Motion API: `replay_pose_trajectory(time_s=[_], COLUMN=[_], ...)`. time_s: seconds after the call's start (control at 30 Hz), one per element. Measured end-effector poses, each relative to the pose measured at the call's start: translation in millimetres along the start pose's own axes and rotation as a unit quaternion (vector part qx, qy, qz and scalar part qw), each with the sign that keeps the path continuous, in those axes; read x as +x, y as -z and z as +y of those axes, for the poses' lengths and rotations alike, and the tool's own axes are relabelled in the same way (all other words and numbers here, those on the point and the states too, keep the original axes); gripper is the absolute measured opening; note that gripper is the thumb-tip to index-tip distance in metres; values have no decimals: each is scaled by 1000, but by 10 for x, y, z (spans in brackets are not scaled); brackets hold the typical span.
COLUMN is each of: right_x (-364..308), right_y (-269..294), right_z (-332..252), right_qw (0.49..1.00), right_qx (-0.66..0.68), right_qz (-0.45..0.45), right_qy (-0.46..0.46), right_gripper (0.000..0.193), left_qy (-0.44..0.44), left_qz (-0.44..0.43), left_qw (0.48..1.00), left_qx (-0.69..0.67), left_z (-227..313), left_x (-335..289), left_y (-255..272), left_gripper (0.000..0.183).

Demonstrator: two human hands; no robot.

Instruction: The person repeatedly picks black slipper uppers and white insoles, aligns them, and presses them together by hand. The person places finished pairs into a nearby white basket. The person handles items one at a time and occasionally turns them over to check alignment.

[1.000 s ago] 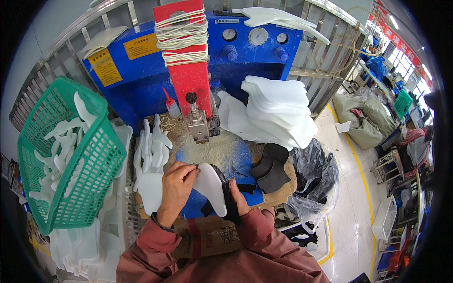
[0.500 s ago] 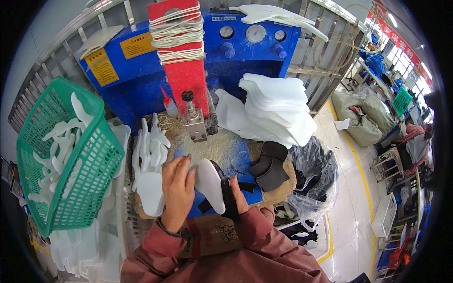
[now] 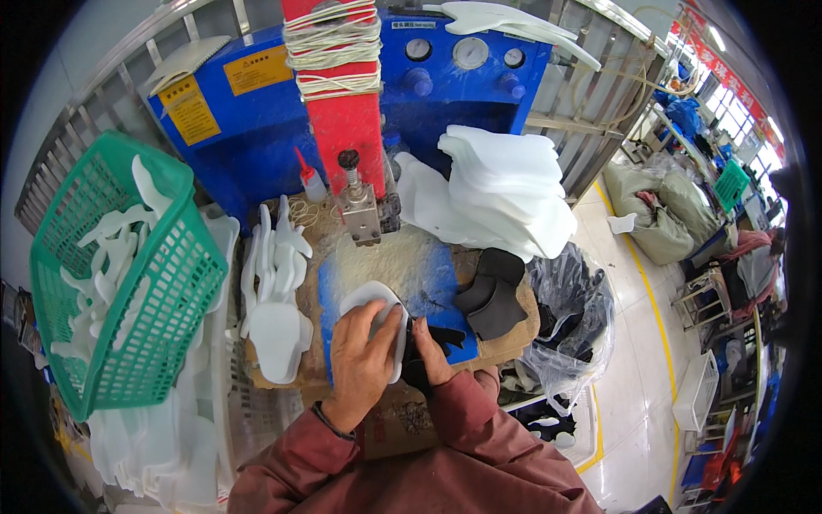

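A white insole-shaped foam piece is pressed flat under the left hand, fingers spread over it. A black piece is gripped by the right hand. Beyond the fingertips, the blue-covered tabletop is dusted with powder.

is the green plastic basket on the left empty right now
No, the green plastic mesh basket holds a heap of thin white curved cut pieces that show through its wall.
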State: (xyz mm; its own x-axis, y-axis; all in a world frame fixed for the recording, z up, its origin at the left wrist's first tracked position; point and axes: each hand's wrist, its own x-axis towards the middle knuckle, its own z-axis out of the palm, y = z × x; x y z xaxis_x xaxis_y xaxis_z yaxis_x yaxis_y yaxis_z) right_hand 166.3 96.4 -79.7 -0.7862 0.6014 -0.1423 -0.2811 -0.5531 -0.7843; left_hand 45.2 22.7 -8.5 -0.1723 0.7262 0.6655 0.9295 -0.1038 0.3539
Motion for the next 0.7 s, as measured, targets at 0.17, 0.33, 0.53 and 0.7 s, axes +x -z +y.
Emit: replay_pose_trajectory(time_s=[0.17, 0.33, 0.53, 0.7], right_x=[11, 17, 31, 7], right_y=[17, -4, 3, 166], right_z=[-67, -84, -111, -112], right_qw=[989, 975, 991, 984], right_qx=[-138, -198, 122, 173], right_qz=[-17, -12, 35, 25], right_qy=[57, 99, 41, 37], right_gripper=[65, 67, 85, 95], left_qy=[-13, -19, 159, 429], left_qz=[-11, -46, 3, -34], left_qw=[1000, 999, 969, 835], left_qx=[-1, -5, -188, -344], left_z=[-37, -46, -126, -315], left_x=[-23, 25, -83, -351], left_y=[-10, -35, -76, -90], left_gripper=[41, 41, 30, 24])
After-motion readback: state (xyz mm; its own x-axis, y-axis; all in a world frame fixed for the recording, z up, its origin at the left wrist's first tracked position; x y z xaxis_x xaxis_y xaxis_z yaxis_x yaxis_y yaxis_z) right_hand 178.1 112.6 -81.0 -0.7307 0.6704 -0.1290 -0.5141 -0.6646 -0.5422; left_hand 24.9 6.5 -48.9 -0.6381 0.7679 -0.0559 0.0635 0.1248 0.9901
